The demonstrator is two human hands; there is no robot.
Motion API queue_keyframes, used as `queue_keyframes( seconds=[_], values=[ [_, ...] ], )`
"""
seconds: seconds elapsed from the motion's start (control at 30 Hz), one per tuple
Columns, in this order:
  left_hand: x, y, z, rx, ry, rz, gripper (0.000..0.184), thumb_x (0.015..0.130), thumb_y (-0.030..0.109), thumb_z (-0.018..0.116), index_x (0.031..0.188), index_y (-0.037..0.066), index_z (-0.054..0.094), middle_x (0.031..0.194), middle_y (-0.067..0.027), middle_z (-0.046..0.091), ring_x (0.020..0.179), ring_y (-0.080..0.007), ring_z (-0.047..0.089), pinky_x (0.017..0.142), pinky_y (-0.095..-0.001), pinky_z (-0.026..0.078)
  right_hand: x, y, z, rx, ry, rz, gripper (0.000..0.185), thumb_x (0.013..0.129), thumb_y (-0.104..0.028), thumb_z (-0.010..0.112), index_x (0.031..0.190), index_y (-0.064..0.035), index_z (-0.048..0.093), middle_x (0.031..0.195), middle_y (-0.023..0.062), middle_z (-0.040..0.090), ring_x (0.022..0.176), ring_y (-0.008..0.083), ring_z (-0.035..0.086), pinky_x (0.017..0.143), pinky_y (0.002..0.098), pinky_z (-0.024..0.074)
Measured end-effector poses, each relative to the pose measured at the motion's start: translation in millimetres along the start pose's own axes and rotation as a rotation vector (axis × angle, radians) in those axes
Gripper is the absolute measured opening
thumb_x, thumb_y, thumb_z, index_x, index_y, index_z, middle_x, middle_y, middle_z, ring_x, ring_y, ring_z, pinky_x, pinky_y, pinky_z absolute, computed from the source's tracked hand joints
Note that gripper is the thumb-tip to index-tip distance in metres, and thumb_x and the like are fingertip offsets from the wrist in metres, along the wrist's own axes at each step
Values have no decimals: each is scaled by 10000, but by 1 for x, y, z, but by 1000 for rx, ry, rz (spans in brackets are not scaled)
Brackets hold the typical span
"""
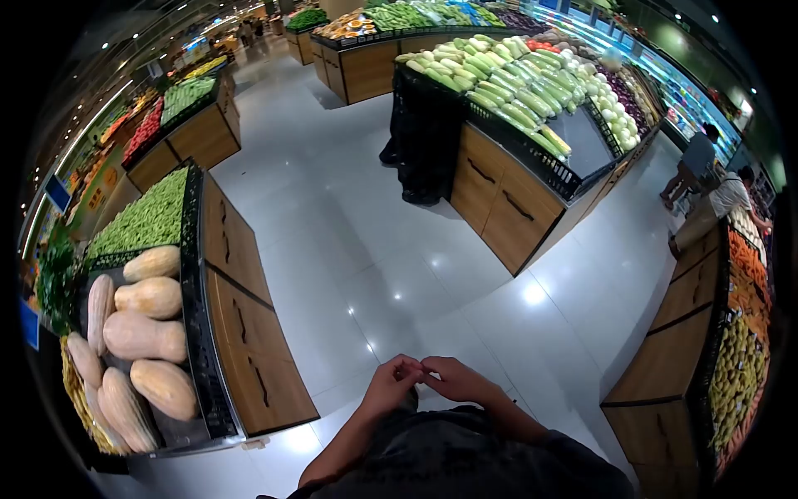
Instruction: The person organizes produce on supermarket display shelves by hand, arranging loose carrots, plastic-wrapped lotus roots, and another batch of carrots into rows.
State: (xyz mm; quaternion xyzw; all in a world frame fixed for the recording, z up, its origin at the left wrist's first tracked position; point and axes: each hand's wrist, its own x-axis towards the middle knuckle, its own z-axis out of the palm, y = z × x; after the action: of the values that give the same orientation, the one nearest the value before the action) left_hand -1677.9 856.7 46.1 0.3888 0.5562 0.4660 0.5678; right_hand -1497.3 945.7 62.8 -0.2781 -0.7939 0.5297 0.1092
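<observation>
My left hand (396, 382) and my right hand (453, 378) meet at the fingertips in front of my dark shirt (465, 457), low in the middle of the view. The fingers of both hands are curled and pressed together. Whether anything small sits between them cannot be made out. Below the hands is the grey tiled floor (399, 291). Neither hand touches a stand or any produce.
Pale squashes (145, 335) and green beans (145, 218) fill a wooden stand at left. Bagged green vegetables (519, 87) lie on the central stand, beside black bags (426, 141). At right are carrots (746, 270), a bending person (727, 200) and another person (698, 158).
</observation>
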Motion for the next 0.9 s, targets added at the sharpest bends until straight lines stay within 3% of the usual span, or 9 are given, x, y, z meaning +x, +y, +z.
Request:
queue_keyframes(
  seconds=[0.17,0.33,0.6,0.77,0.9],
  values=[
    [77,44,-51,-11,-135,42,92,966,13,678,1055,11,657,1009,-64,714,937,-119,658,871,-278,529,67,-13,-33,-47,104,-60,240,1020,-227,599,1061,9,616,1002,200,672,942,375,658,828,428,515],
    [142,68,-65,105,-333,27,67,979,13,658,1045,5,650,1005,-54,722,1030,-161,676,932,-314,529,90,-16,-61,-42,183,80,238,1016,-217,602,1083,10,616,1033,205,680,971,384,663,848,435,519],
    [229,70,-24,85,-680,-46,79,977,50,677,1045,14,661,1007,-48,717,1011,-144,670,943,-310,522,74,12,-110,-32,303,282,267,1017,-248,607,1094,6,639,1029,215,688,959,390,661,841,437,516],
    [292,81,6,189,-815,-21,92,980,76,681,1047,15,667,1013,-41,711,999,-129,663,954,-316,517,74,44,-156,58,364,276,272,1012,-271,618,1100,-15,646,1026,199,691,947,383,658,836,435,515],
    [340,104,38,263,-785,50,114,968,83,691,1055,11,672,1032,-63,731,1023,-143,677,921,-314,525,85,72,-220,7,368,179,276,1015,-282,619,1106,-23,649,1035,188,693,962,377,655,849,432,515]
  ],
)
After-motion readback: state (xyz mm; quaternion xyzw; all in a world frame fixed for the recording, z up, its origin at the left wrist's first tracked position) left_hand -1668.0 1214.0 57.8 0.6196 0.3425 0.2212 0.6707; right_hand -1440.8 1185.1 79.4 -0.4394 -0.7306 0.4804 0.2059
